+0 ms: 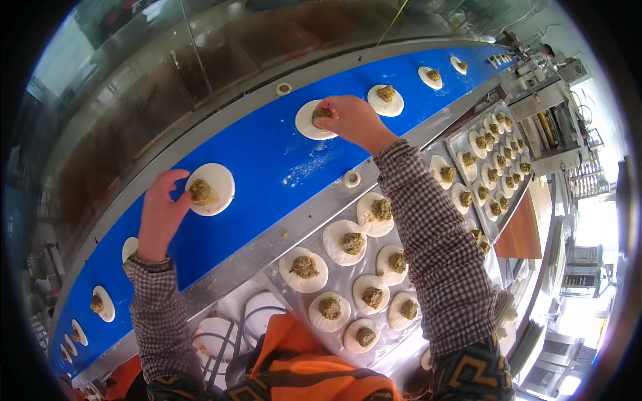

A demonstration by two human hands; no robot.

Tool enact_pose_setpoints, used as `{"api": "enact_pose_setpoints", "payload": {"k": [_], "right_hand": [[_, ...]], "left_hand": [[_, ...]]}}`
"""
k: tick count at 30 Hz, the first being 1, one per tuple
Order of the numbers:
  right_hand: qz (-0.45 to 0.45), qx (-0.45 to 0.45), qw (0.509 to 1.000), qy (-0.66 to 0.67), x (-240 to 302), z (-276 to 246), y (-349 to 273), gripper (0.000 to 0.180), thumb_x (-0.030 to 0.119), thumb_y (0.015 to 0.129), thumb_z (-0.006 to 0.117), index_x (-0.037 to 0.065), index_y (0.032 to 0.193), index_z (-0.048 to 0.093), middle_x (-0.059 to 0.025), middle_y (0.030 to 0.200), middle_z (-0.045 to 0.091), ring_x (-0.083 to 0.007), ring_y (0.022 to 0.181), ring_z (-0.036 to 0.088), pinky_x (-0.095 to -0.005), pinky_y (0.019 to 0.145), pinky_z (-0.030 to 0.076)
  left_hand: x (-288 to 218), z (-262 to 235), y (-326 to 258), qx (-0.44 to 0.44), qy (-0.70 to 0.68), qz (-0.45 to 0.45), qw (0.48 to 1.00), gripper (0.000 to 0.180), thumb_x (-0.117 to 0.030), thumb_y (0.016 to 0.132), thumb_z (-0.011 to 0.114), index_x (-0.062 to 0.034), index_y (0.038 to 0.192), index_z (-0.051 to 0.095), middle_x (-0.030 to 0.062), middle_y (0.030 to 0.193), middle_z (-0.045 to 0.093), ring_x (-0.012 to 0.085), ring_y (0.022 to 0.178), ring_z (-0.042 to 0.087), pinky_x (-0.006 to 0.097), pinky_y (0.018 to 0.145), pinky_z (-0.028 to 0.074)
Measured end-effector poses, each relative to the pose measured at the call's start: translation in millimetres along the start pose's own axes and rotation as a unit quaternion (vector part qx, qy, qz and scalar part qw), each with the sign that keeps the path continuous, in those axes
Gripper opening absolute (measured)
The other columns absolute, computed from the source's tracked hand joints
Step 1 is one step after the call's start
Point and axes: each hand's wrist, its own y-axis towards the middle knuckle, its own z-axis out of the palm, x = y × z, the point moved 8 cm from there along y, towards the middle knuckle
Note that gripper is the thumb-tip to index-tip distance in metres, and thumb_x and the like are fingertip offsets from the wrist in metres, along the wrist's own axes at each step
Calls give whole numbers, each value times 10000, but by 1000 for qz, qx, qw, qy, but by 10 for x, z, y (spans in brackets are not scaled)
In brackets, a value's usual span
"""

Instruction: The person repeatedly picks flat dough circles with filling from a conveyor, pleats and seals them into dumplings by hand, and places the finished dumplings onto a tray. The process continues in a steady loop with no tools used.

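Note:
Over the blue conveyor belt (267,180), my right hand (358,121) bends its fingers onto a clump of brown-green filling (322,114). That clump rests on a round of white dough (306,127), partly covered by my hand. To the left, my left hand (164,208) has thumb and forefinger apart in a curve. They stand at the left edge of another dough round (221,175), close to its lump of filling (203,192); whether they touch it I cannot tell. Nothing shows between these fingers.
More filled dough rounds lie along the belt, like this one (386,100) on the right and this one (103,304) at lower left. A metal tray (281,271) with several filled rounds stands in front, and another tray (498,230) is at right. Machinery (545,123) stands beyond.

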Motion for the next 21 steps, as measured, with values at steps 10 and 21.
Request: {"api": "enact_pose_setpoints", "payload": {"k": [10,21], "right_hand": [[-22,36,994,100,540,784,240,616,631,635,759,60,864,770,-148,869,722,-304,781,692,-402,698,552],[20,-102,835,541,578,587,-1628,578,311,739,806,35,1202,597,-129,1038,669,-230,962,660,-347,831,547]], "left_hand": [[1043,-557,-472,182,73,5,981,335,-191,964,519,-38,1258,562,162,1169,608,285,1105,587,367,928,485],[2551,-1104,-916,171,-191,-310,916,446,-213,860,595,-63,1271,506,123,1258,532,302,1171,551,421,930,501]]}}
